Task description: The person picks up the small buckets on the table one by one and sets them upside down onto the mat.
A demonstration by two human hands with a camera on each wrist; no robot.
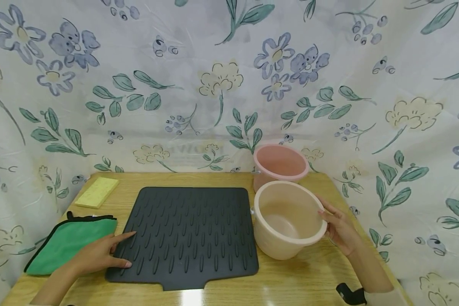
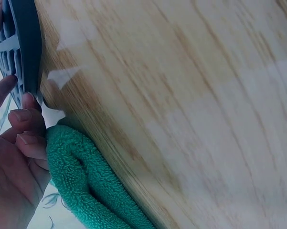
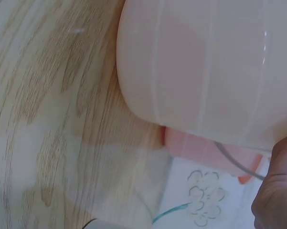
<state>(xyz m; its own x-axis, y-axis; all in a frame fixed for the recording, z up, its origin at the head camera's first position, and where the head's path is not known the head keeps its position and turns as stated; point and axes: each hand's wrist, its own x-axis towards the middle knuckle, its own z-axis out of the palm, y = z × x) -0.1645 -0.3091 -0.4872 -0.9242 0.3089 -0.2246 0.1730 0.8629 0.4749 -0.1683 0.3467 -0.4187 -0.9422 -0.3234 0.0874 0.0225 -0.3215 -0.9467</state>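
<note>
My right hand grips the cream bucket by the right side of its rim, thumb over the edge. The bucket is upright at the right edge of a dark ribbed mat. Its pale ribbed wall fills much of the right wrist view, where a thin grey handle runs toward the hand. My left hand rests at the mat's left edge, thumb and index finger spread on its top. In the left wrist view the other fingers bend at the mat's side, right beside a green cloth.
A pink bucket stands behind the cream one, partly hidden by it. A yellow sponge cloth lies at the back left of the wooden table. Floral curtain hangs behind and at both sides. A black object is by the right forearm.
</note>
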